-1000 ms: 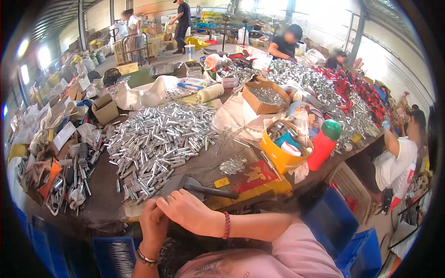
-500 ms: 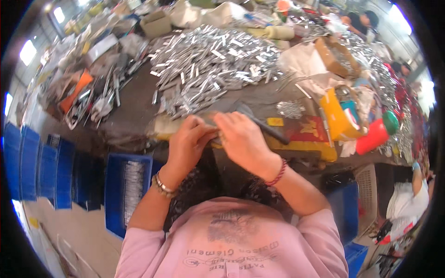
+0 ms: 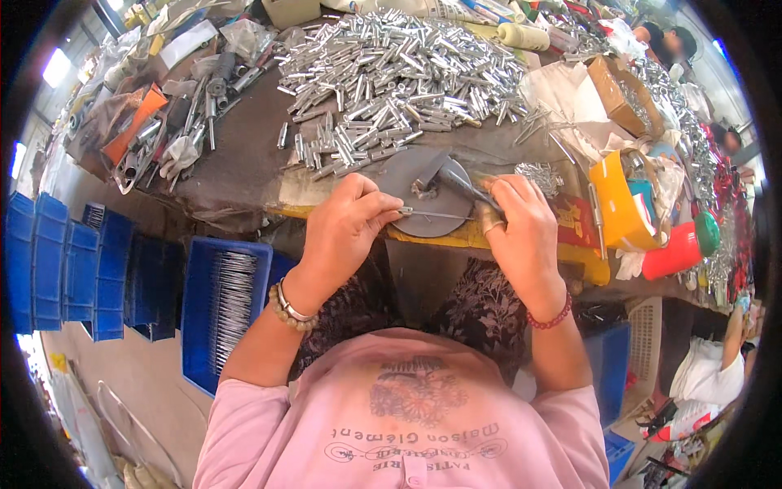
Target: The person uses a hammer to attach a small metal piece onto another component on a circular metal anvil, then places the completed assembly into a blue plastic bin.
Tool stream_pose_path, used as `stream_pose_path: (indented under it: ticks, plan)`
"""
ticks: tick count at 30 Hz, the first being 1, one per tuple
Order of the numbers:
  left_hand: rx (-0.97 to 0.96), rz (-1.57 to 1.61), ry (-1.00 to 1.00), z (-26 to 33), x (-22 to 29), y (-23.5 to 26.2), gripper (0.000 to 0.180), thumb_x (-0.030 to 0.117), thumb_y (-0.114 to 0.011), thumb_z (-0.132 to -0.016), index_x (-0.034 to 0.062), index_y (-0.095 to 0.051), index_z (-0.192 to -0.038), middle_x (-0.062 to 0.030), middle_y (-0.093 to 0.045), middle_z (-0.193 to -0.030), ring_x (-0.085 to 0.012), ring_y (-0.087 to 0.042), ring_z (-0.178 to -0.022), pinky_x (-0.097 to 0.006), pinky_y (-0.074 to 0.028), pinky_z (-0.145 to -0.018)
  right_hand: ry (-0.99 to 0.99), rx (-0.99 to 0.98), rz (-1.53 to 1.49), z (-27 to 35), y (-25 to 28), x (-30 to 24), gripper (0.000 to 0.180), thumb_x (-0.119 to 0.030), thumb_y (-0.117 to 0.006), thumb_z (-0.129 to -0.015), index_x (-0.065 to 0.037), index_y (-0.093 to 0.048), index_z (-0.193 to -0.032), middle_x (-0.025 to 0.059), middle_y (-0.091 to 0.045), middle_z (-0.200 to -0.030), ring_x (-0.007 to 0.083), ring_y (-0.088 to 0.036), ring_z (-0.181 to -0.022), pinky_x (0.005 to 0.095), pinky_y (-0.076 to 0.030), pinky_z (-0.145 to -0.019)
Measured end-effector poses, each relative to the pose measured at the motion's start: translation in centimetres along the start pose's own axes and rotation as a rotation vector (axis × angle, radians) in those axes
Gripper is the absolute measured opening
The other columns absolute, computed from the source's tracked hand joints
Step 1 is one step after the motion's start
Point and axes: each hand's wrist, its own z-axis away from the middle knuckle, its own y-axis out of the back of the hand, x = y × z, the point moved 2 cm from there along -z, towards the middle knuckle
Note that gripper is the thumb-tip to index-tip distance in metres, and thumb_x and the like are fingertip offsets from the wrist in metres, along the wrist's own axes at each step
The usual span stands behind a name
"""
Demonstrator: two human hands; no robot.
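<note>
My left hand (image 3: 346, 228) pinches one end of a thin metal rod (image 3: 440, 215) that lies across a round grey metal disc (image 3: 423, 191) at the table's front edge. My right hand (image 3: 521, 232) grips the rod's other end, with a tape-wrapped finger, beside an upright metal handle (image 3: 456, 183) fixed on the disc. A big heap of short silver metal tubes (image 3: 391, 73) lies just beyond the disc.
A blue crate (image 3: 224, 306) of thin rods sits under the table at my left, with stacked blue crates (image 3: 65, 261) farther left. An orange container (image 3: 623, 200) and a red bottle (image 3: 676, 253) stand at the right. Tools and scrap (image 3: 155, 122) clutter the left. Other people work at the far right.
The camera has tilted further down over the table edge. Both hands have drawn apart along the thin rod on the disc, where before they were bunched together.
</note>
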Motion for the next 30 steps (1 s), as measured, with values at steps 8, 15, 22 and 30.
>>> stream_pose_path:
  ticks: [8, 15, 22, 30]
  plan:
    - [-0.010, 0.030, 0.025, 0.2, 0.3, -0.3, 0.019, 0.007, -0.087, -0.090, 0.0086, -0.083, -0.108, -0.0075, -0.065, -0.098, -0.0250, -0.068, -0.085, -0.035, -0.055, -0.075, 0.115, -0.023, -0.166, 0.6, -1.6, -2.5, 0.013, -0.003, -0.081, -0.081, -0.007, -0.077, -0.093, 0.0052, -0.069, -0.103, 0.0292, -0.068, -0.099, 0.0429, -0.057, -0.087]
    - [-0.005, 0.010, 0.052, -0.8, 0.1, -0.3, 0.018, 0.007, -0.087, -0.090, 0.0083, -0.082, -0.107, -0.0074, -0.066, -0.096, -0.0260, -0.068, -0.085, -0.036, -0.054, -0.075, 0.123, 0.003, -0.123, 1.3, -2.3, -3.2, 0.012, -0.007, -0.081, -0.081, -0.006, -0.077, -0.093, 0.0059, -0.068, -0.107, 0.0298, -0.068, -0.104, 0.0449, -0.055, -0.091]
    - [-0.016, -0.095, -0.034, -1.2, 0.7, 0.1, 0.010, 0.014, -0.086, -0.091, 0.0123, -0.083, -0.101, -0.0075, -0.067, -0.093, -0.0310, -0.071, -0.086, -0.043, -0.055, -0.072, 0.151, 0.000, -0.072, 2.5, -2.8, -3.5, 0.019, -0.014, -0.085, -0.080, -0.009, -0.079, -0.098, 0.0087, -0.068, -0.116, 0.0341, -0.066, -0.110, 0.0495, -0.053, -0.095]
    - [0.002, -0.050, -0.026, -0.6, 1.7, 0.0, 0.011, 0.016, -0.086, -0.092, 0.0132, -0.084, -0.102, -0.0059, -0.067, -0.094, -0.0303, -0.071, -0.083, -0.043, -0.056, -0.070, 0.168, -0.003, -0.166, 2.6, -2.0, -4.2, 0.020, -0.014, -0.086, -0.081, -0.009, -0.076, -0.098, 0.0039, -0.069, -0.112, 0.0268, -0.068, -0.106, 0.0432, -0.053, -0.091]
